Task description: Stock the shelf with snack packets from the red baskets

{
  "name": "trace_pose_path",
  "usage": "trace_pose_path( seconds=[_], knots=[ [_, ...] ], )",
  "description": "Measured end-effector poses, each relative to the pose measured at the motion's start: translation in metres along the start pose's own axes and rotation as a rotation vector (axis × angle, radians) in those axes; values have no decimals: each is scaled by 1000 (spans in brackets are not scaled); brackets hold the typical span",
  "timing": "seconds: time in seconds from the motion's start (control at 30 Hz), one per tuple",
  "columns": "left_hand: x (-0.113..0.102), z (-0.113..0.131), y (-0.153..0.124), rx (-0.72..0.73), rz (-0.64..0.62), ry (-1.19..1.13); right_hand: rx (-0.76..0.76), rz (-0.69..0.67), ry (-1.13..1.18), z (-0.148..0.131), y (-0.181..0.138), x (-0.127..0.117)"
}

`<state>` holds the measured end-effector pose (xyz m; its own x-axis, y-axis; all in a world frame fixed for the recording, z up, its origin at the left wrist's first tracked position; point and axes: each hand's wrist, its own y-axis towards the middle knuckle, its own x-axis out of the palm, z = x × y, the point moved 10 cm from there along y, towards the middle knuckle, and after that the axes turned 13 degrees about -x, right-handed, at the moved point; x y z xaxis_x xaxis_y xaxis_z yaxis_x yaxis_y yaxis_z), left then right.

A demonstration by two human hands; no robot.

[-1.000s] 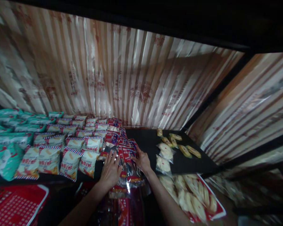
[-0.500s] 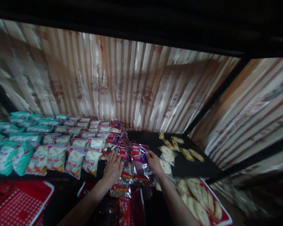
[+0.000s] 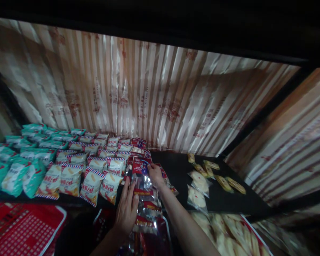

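Note:
My right hand (image 3: 155, 175) is closed on the upper right edge of a red and clear snack packet (image 3: 140, 167) with a blue figure on it. The packet lies over other packets of its kind near the shelf's front edge. Fingers stretched out, my left hand (image 3: 127, 205) rests against the left side of this packet and holds nothing. Below the hands, more red and silver packets (image 3: 149, 206) overlap downward past the shelf edge. Another red packet (image 3: 163, 173) shows partly behind my right wrist. To the left stand white packets with striped edges (image 3: 110, 186).
Teal packets (image 3: 14, 177) fill the left of the black shelf (image 3: 173, 160). Wrapped flat round breads (image 3: 196, 197) and small yellow packs (image 3: 224, 183) lie at right. Red baskets (image 3: 53, 227) stand below, and the right one holds pale wrapped breads (image 3: 221, 231). Striped sheeting hangs behind.
My right hand has shifted its packet leftward over the other packets. My left hand has slid down and back off the packets to their left side. The view has turned slightly left.

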<state>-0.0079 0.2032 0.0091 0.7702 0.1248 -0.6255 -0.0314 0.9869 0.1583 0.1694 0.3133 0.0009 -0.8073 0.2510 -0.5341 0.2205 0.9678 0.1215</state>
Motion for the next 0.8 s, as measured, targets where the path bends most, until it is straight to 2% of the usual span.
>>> trace_pose_path(
  seconds=[0.13, 0.3, 0.57, 0.67, 0.8],
  knots=[
    [-3, -6, -9, 97, 110, 71, -14, 15, -104, -6, 6, 13],
    [-5, 1, -20, 309, 243, 132, -23, 77, -208, -10, 0, 21],
    [-2, 5, -21, 369, 281, 252, -261, 235, -303, -28, -14, 21],
    [-4, 9, -24, 396, 287, 258, -306, 243, -326, -22, -17, 10],
    [-5, 18, -27, 415, 265, 265, -210, 213, -508, 9, -23, -27]
  ],
)
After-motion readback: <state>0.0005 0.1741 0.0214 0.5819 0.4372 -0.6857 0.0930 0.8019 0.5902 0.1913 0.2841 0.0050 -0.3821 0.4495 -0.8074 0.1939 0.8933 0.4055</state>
